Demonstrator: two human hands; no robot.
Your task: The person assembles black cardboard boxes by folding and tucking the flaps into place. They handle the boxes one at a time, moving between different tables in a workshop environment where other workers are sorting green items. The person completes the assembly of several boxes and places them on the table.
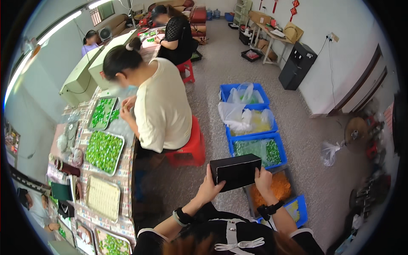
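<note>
A black rectangular box (236,171) is held out in front of my body, above the floor. My left hand (209,185) grips its left end, with the thumb on the near face. At the opposite end, my right hand (263,180) closes round the corner with its thumb on the near side. What the box contains cannot be seen. Beneath and beyond it stand blue bins, one with green pieces and clear plastic (272,152). A dark bin of orange pieces (272,187) lies just under my right hand.
To my left runs a long table with trays of green pieces (104,152) and a cream tray (103,199). A co-worker in a cream top (165,102) sits there on a red stool (191,146). More people work farther along. A black water dispenser (297,66) stands by the right wall.
</note>
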